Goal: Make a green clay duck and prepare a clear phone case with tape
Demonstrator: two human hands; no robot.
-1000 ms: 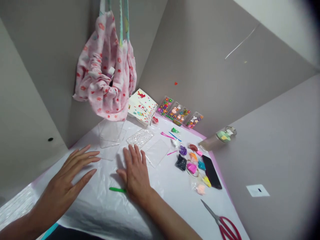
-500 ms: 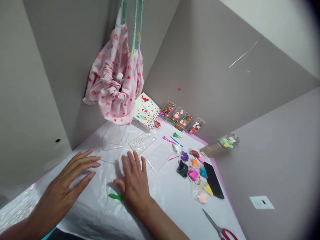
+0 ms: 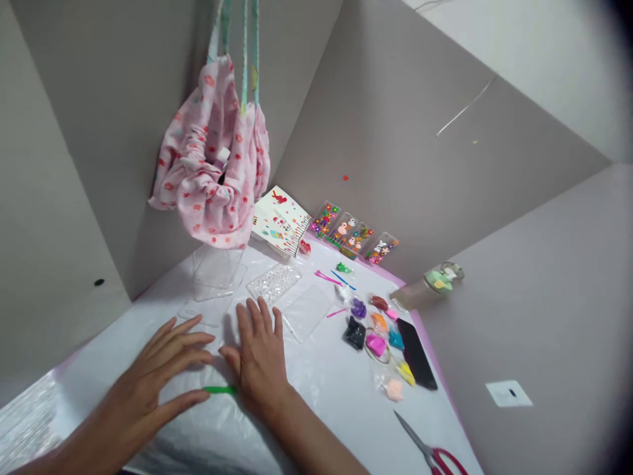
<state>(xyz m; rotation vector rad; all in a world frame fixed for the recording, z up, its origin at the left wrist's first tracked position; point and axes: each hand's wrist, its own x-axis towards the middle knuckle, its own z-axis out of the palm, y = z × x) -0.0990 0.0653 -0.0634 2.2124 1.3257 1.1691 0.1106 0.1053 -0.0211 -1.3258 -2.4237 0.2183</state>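
Below you spans one white counter [image 3: 341, 402]; your left hand [image 3: 143, 386] and right hand [image 3: 261, 373] are both open, fingers spread. One pair of scissors [image 3: 427, 450] lies near right, one green stick [image 3: 220, 390] between your hands.

Bare forearms [image 3: 316, 425], bare hands [image 3: 262, 369]

My left hand [image 3: 148, 373] spreads its fingers beside my right hand [image 3: 260, 363], palm down, both forearms angled inward.

Hands [image 3: 261, 366] beside a green tool [image 3: 220, 390]
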